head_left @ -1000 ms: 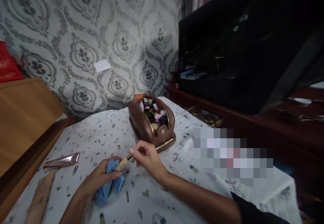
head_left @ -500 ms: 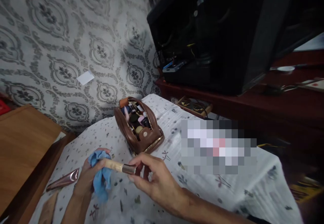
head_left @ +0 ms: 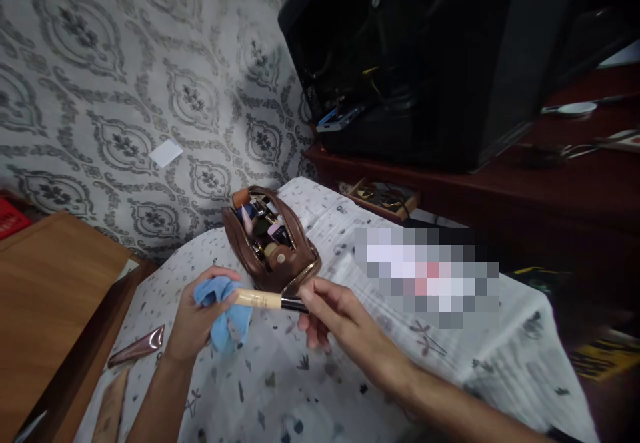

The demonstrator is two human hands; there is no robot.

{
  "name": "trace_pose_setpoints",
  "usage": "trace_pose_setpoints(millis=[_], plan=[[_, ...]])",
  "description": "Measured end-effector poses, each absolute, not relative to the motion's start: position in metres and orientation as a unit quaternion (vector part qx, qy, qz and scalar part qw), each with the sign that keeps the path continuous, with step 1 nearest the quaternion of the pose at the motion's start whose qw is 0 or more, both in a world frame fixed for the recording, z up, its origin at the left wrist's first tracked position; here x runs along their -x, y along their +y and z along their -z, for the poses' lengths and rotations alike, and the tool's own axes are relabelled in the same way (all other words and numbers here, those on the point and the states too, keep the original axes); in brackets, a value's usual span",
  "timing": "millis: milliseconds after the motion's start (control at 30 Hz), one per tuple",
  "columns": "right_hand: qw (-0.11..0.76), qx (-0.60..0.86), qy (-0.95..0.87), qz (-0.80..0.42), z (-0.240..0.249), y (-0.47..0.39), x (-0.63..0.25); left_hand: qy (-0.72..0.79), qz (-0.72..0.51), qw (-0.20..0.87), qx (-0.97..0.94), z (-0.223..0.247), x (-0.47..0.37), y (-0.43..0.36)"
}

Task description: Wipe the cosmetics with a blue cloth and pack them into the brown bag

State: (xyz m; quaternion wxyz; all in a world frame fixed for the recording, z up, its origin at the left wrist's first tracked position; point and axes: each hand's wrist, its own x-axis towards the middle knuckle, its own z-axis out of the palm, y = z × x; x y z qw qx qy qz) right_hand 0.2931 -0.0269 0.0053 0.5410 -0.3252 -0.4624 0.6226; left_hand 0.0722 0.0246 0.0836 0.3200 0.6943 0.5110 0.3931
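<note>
Beige cosmetic tube (head_left: 260, 298) is spanning the fingers (head_left: 319, 299)
Left hand (head_left: 193, 313) is gripping it with blue cloth (head_left: 231, 329), right hand (head_left: 345, 313) is pinching its black cap (head_left: 294, 304); open brown makeup bag (head_left: 290, 273) is sitting just beyond

Left hand (head_left: 197, 313), right hand (head_left: 345, 313) bare; forearms (head_left: 430, 389) bare; dark sleeve (head_left: 560, 435) on right arm

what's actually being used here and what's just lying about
Seemingly in use:
slim beige dark-ended tube, pinched by the right hand
light-blue cloth, in the left hand
perhaps the open brown leather bag

Apparently lying about:
shiny pink flattened tube
flat brown strip
round white object, far right
</note>
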Motion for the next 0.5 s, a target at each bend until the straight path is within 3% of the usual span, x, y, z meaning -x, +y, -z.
trace_pose_setpoints(millis=[100, 200, 400, 500], plan=[[0.564, 0.384, -0.554, -0.477, -0.005, -0.037, -0.299, 0.510, -0.371, 0.338, -0.699, -0.079, -0.073, 0.027], [0.532, 0.404, -0.612, -0.424, -0.004, -0.042, -0.301, 0.498, -0.366, 0.346, -0.706, -0.077, -0.071, 0.027], [0.432, 0.321, -0.578, -0.613, -0.010, -0.039, -0.294, 0.479, -0.345, 0.366, -0.719, -0.085, -0.067, 0.029], [0.414, 0.292, -0.570, -0.648, -0.015, -0.035, -0.291, 0.476, -0.357, 0.361, -0.718, -0.089, -0.072, 0.034]])
